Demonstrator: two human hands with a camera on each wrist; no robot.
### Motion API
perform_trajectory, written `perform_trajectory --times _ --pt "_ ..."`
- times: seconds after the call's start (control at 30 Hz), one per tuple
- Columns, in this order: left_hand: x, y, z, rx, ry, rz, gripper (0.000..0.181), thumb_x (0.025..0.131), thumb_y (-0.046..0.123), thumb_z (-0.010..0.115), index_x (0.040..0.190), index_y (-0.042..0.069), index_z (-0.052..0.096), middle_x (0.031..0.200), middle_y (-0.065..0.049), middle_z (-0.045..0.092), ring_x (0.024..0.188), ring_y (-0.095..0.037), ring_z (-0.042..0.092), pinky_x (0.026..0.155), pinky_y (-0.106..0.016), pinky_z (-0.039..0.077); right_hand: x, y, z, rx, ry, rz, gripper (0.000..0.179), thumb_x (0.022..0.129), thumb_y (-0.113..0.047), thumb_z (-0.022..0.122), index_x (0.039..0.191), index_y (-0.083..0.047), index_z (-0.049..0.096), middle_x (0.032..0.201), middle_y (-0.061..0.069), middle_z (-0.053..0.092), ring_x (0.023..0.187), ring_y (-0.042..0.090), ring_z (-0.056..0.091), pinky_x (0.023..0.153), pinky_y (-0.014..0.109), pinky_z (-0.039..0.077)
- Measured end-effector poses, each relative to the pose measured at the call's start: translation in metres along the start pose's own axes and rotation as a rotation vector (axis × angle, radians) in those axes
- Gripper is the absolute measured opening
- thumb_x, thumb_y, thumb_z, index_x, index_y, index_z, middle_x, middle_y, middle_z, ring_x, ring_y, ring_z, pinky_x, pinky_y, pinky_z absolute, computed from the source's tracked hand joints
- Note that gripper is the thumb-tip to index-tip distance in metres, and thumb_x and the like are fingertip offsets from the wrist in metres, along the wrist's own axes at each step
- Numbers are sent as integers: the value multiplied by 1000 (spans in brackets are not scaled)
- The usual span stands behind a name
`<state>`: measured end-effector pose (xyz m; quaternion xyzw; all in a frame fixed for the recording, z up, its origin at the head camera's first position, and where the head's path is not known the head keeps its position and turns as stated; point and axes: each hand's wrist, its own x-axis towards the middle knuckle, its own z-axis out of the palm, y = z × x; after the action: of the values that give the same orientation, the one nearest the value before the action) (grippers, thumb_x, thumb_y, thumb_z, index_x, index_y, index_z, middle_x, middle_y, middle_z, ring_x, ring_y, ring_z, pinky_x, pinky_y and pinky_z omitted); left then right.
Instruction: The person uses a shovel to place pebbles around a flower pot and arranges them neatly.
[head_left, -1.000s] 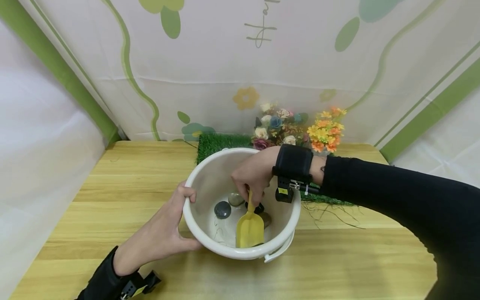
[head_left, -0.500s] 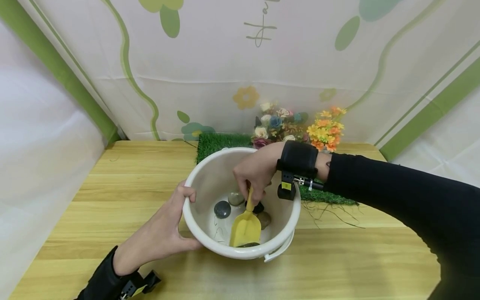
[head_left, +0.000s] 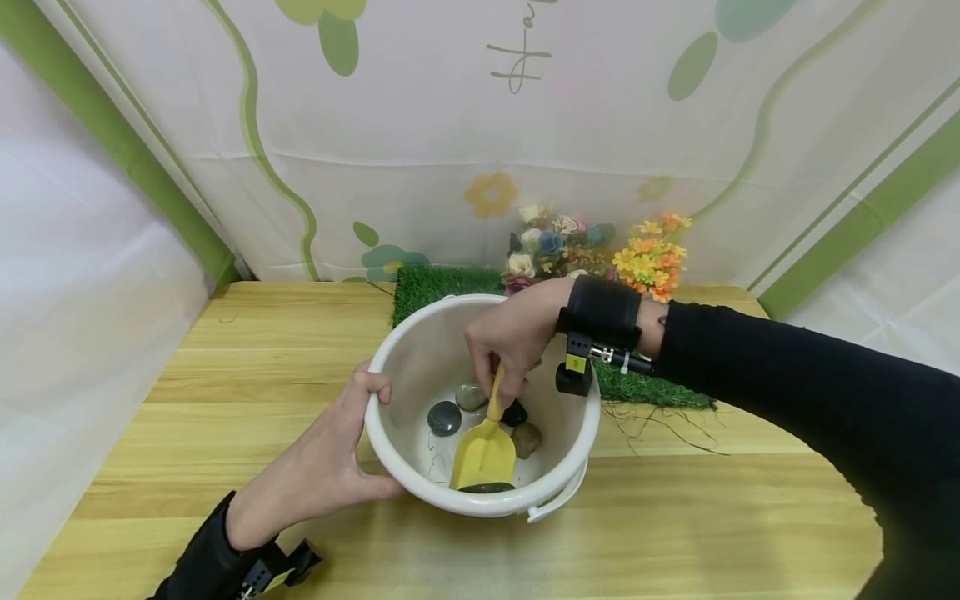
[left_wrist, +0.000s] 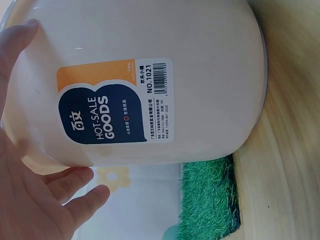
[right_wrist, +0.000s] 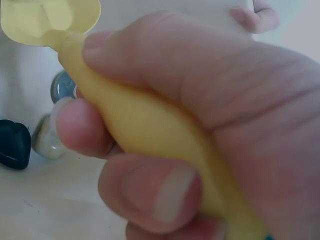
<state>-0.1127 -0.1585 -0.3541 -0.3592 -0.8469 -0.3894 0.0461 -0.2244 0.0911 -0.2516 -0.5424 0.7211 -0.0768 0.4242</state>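
A white bucket (head_left: 423, 358) stands on the table, its mouth tilted towards me. My left hand (head_left: 330, 458) grips its left side, fingers curled over the rim and thumb lower on the outer wall. Reaching inside, my right hand (head_left: 510, 337) holds a yellow toy shovel (head_left: 483, 454) by its handle (right_wrist: 135, 120), thumb along the top. The blade points down and towards me. Against its tip lies a dark flat stone (head_left: 487, 487), partly hidden by the rim. Other stones in the bucket are dark grey (head_left: 445, 418), pale (head_left: 470, 397), black (head_left: 514, 413) and brown (head_left: 527, 439).
Behind the bucket lies a mat of artificial grass (head_left: 438, 286), with a mixed bouquet (head_left: 551, 242) and orange-yellow flowers (head_left: 651, 260) at the back. Thin dark strands (head_left: 671, 425) lie on the wooden table (head_left: 262, 358). The bucket's handle (head_left: 561, 500) hangs at its front right.
The shovel's blade has swung left along the bucket's near wall, and the dark stone at its tip has come into view. The right wrist has shifted slightly up and right; the left hand stays put.
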Motion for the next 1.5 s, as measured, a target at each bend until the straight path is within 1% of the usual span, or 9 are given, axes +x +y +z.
perform_trajectory --times 0.23,0.53,0.7,0.87,1.1,1.3,1.5 --pt "0 0 0 -5 -10 -5 77 61 44 81 108 14 28 135 -4 30 114 -20 41 79 -34 46 -4 0 -4 52 14 11 12 83 -17 65 74 -22 70 59 -3 56 46 17 40 47 27 35" --pt "-1 1 0 -8 0 -4 77 57 35 84 107 15 28 137 -5 29 116 -21 39 78 -34 47 -11 0 -7 63 23 8 11 83 -20 65 75 -25 70 59 -2 57 46 16 40 46 27 35" --pt "-2 1 0 -13 4 3 77 56 33 84 107 14 29 138 -5 29 117 -22 39 78 -34 48 -15 2 -7 109 32 32 10 84 -20 65 78 -25 71 61 -1 58 46 16 41 46 27 36" --pt "-2 0 1 -20 8 6 77 56 32 84 106 13 29 138 -5 29 117 -23 39 78 -35 48 -19 3 -8 144 45 54 7 83 -22 66 80 -25 72 62 1 59 45 16 38 45 27 35" --pt "-2 1 1 -24 4 2 77 57 33 84 107 13 29 140 -5 27 119 -22 37 78 -35 48 -23 4 -8 142 72 78 8 82 -23 67 82 -28 72 62 1 59 46 14 38 44 26 34" --pt "-2 1 0 -28 0 1 77 57 33 84 107 12 29 137 -6 29 117 -22 39 77 -34 48 -26 6 -8 149 75 54 7 84 -24 66 86 -26 72 64 2 61 46 16 40 45 26 35" --pt "-2 1 0 -27 -7 1 76 60 38 82 107 13 29 135 -6 30 116 -22 39 78 -34 47 -30 8 -8 179 78 54 8 84 -25 65 87 -24 73 63 1 61 45 18 40 44 27 36"
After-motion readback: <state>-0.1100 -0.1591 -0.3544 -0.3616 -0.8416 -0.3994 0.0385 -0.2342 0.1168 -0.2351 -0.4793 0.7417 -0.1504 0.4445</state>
